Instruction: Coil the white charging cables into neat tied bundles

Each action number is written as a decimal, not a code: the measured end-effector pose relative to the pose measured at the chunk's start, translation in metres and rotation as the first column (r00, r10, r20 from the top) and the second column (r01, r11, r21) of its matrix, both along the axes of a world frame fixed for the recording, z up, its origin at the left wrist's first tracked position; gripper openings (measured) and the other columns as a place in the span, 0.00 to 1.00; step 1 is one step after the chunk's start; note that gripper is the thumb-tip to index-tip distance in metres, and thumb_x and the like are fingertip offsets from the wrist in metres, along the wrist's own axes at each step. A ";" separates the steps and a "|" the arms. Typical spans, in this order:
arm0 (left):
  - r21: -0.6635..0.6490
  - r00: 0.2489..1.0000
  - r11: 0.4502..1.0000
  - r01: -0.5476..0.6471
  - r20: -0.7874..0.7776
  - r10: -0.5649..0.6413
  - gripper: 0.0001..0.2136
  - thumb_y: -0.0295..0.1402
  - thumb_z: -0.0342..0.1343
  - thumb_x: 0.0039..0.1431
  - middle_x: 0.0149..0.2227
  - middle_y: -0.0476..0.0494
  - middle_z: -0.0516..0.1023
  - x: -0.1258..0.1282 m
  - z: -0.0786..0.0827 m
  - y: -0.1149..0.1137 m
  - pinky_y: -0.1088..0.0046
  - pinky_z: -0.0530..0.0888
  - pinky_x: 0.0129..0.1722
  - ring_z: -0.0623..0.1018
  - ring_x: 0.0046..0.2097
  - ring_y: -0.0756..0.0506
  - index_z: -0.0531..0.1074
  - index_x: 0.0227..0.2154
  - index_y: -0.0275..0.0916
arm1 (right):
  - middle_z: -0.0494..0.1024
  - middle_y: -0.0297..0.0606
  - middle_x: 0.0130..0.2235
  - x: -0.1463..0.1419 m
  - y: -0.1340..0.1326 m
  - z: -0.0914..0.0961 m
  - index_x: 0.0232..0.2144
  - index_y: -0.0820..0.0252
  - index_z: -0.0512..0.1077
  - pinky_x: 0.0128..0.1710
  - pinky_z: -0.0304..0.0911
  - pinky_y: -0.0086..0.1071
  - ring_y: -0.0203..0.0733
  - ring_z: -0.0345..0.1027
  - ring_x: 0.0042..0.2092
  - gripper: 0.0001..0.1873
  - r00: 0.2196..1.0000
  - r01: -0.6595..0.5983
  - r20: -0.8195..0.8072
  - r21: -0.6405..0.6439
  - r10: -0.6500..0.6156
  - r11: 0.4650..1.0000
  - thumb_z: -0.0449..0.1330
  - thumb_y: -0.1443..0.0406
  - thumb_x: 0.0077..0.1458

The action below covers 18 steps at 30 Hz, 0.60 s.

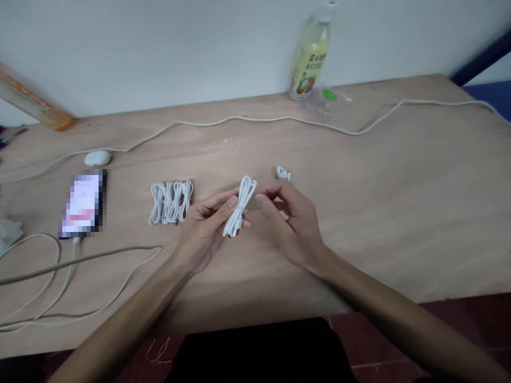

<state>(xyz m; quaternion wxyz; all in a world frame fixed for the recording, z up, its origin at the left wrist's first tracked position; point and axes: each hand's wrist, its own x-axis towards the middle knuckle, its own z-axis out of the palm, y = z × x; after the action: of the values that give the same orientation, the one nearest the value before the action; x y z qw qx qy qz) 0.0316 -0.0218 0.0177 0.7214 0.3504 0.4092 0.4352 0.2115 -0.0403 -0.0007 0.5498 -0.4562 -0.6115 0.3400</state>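
Observation:
My left hand (pixel 203 231) grips a folded white USB cable (pixel 241 206) between thumb and fingers, above the front half of the table. The cable is gathered into a narrow bundle, loops at the top and a metal plug at its lower end. Just to the right of it, my right hand (pixel 293 226) has its thumb and forefinger brought together in a pinch, apart from the bundle. Whether anything small is between those fingertips cannot be made out. Left of my left hand lies a row of several bundled white cables (pixel 171 202). A smaller white coil (pixel 283 173) lies beyond my right hand.
Short white tie pieces (pixel 232 141) lie near the middle of the wooden table (pixel 399 202). A long white cord (pixel 263 119) crosses the back. On the left are a phone (pixel 83 205) and a white case (pixel 97 158). A drink bottle (pixel 311 58) stands by the wall.

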 end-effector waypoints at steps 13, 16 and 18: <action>0.011 0.994 0.994 0.107 0.008 -0.107 0.15 0.43 0.78 0.58 0.33 0.47 0.86 0.001 -0.001 0.000 0.77 0.81 0.32 0.84 0.29 0.51 0.85 0.37 0.37 | 0.68 0.23 0.20 0.001 0.009 0.002 0.31 0.55 0.72 0.17 0.53 0.26 0.29 0.56 0.19 0.23 0.927 -0.249 -0.355 -0.348 0.119 0.904 0.71 0.45 0.63; 0.162 0.995 0.985 0.053 -0.093 -0.039 0.12 0.41 0.77 0.59 0.35 0.48 0.88 0.000 -0.003 0.000 0.73 0.84 0.37 0.85 0.32 0.49 0.87 0.40 0.40 | 0.67 0.22 0.18 0.001 0.009 0.004 0.28 0.54 0.68 0.15 0.51 0.26 0.29 0.55 0.17 0.26 0.929 -0.192 -0.368 -0.362 0.049 0.912 0.73 0.44 0.60; 0.257 0.984 0.965 0.060 -0.175 -0.014 0.10 0.35 0.77 0.58 0.37 0.47 0.90 0.000 -0.002 -0.002 0.72 0.85 0.41 0.87 0.34 0.48 0.87 0.41 0.41 | 0.66 0.22 0.17 0.001 0.009 0.006 0.26 0.53 0.67 0.14 0.50 0.25 0.29 0.54 0.17 0.28 0.924 -0.189 -0.381 -0.361 0.040 0.913 0.74 0.43 0.58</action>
<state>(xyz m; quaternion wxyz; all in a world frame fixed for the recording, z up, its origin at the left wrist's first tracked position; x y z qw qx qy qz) 0.0313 -0.0237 0.0156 0.6390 0.4862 0.4025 0.4397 0.2126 -0.0313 0.0054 0.5305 -0.4480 -0.4442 0.5662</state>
